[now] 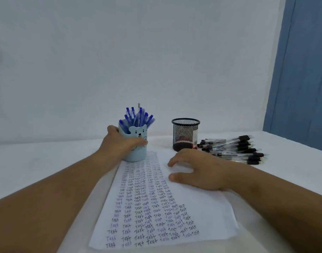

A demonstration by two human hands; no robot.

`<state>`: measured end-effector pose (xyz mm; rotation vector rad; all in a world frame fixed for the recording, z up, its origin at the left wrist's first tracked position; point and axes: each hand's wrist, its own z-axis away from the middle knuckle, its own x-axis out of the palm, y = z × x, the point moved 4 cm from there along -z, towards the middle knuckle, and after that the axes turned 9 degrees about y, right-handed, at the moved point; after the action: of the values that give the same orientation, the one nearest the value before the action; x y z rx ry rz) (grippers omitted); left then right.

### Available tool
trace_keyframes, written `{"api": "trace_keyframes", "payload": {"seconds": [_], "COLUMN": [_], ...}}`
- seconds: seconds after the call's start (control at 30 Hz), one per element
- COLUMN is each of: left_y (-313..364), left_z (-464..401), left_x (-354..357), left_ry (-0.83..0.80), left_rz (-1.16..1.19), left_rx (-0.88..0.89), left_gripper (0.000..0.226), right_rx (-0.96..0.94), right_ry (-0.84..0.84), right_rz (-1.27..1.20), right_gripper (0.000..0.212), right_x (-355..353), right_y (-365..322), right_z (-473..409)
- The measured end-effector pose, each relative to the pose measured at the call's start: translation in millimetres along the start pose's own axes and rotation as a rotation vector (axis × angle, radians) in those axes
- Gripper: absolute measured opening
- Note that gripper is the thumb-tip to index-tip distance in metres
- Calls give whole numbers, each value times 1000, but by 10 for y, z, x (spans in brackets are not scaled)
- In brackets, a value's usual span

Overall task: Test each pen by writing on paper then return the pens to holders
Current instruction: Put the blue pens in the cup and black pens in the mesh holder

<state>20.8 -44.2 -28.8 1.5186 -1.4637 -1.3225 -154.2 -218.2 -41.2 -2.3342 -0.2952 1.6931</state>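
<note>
Beside the mesh holder, on its right, lies a heap of black pens on the table. Left of the mesh holder, the left hand wraps around the blue bear cup, full of blue pens. The right hand rests with loose fingers on the paper in front of it, holding nothing. Those black pens look light, stiff and smooth, likely to roll; a pinch at mid-barrel or the dark grip should serve best.
</note>
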Motion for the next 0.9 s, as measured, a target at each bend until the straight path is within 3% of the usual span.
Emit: {"api": "trace_keyframes", "payload": {"seconds": [0.2, 0.33, 0.43, 0.53, 0.63, 0.7, 0.8, 0.9], "left_y": [-103, -22, 187, 414, 640, 753, 818, 759], "left_z": [-59, -10, 94, 280, 524, 655, 673, 574], "left_x": [-31, -26, -80, -87, 3, 136, 447, 793], "left_ry": [-49, -2, 198, 341, 338, 253, 50, -123], "left_rz": [46, 56, 81, 83, 2, -20, -44, -127], "left_rx": [27, 117, 300, 575, 892, 1022, 885, 581], "left_gripper": [97, 118, 116, 104, 81, 66, 59, 81], "right_rx": [-17, -25, -15, 7, 14, 22, 31, 62], "right_ry": [6, 27, 36, 21, 16, 56, 228, 454], "right_rz": [-29, -65, -81, -66, -54, -61, -143, -184], "right_gripper": [60, 75, 87, 77, 49, 43, 33, 14], "right_x": [48, 62, 81, 84, 58, 5, -192, -507], "right_y": [25, 42, 92, 113, 99, 83, 83, 249], "right_z": [-6, -29, -32, -43, -30, -6, 6, 33]}}
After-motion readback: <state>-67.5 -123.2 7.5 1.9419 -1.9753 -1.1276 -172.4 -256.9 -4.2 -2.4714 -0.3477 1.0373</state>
